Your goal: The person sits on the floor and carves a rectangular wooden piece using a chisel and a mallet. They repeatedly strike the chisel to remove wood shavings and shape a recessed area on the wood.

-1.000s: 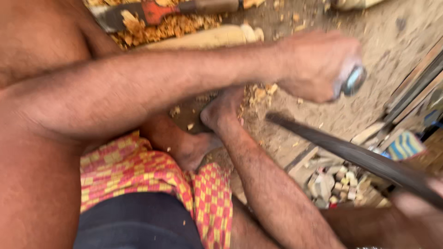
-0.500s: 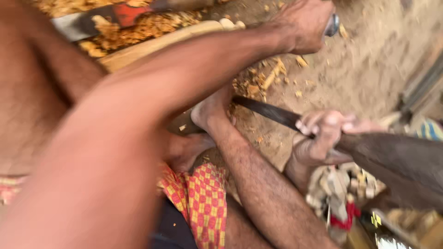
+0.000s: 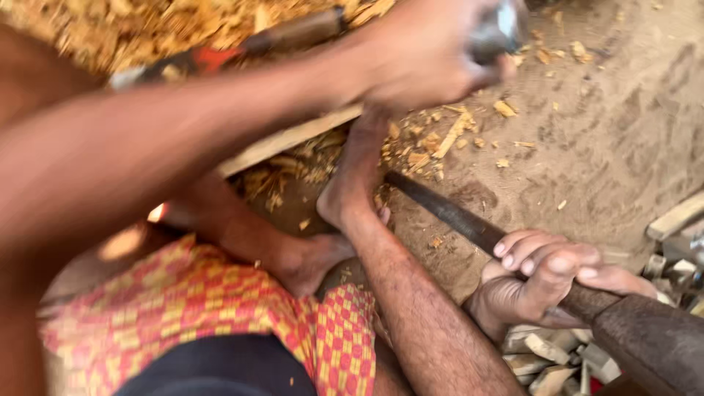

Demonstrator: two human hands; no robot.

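Observation:
My left arm crosses the view from the left, and my left hand [image 3: 433,51], blurred, is closed on a small grey metal object [image 3: 502,29] at the top. At lower right my right hand [image 3: 550,282] grips a long dark rod-like tool [image 3: 455,216] where it widens into a thick dark handle [image 3: 645,341]. The tool's thin end lies on the sandy ground next to my foot [image 3: 352,191]. That foot rests by a pale wooden plank [image 3: 293,139]; my other foot [image 3: 308,257] is tucked under the leg.
Wood chips [image 3: 433,139] litter the sand, with a thick heap at the top left. A tool with a red part [image 3: 213,59] lies among them. Small cut wood pieces [image 3: 543,352] are piled at lower right. A red-and-yellow checked cloth [image 3: 220,308] covers my lap.
My left hand with the metal object has moved up and away toward the top edge. My right hand slid in from the right along the dark tool, now gripping nearer its thin end.

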